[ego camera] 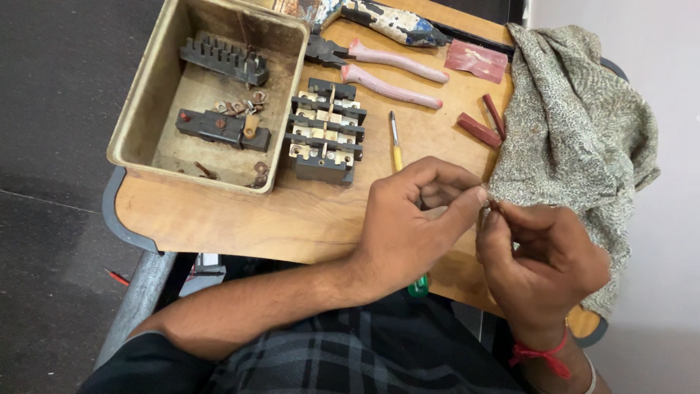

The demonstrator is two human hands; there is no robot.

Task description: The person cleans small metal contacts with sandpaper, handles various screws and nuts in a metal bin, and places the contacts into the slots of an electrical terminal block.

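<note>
Both hands meet over the near right part of the wooden table (pixel 219 219), fingertips pressed together on a very small part that is too tiny to identify. The left hand (pixel 415 219) curls with thumb and forefinger closed at the meeting point, and the right hand (pixel 539 255), a red thread at its wrist, pinches the same spot from the other side, right at the edge of the mottled grey-green cloth (pixel 576 131) that lies draped just beyond and to the right of the grip. Passing under the left hand is a screwdriver (pixel 396 146) with a yellow shaft and a green handle end showing on the near side. Beyond the grip to the left sits a dark terminal block assembly (pixel 324 131) with brass contacts, and just past it a shallow tan metal box (pixel 146 95) holding two more dark blocks and loose rusty washers. Farther out from the grip lie pliers (pixel 386 69) with pink handles, and nearer the cloth two small red-brown bars (pixel 479 130).
</note>
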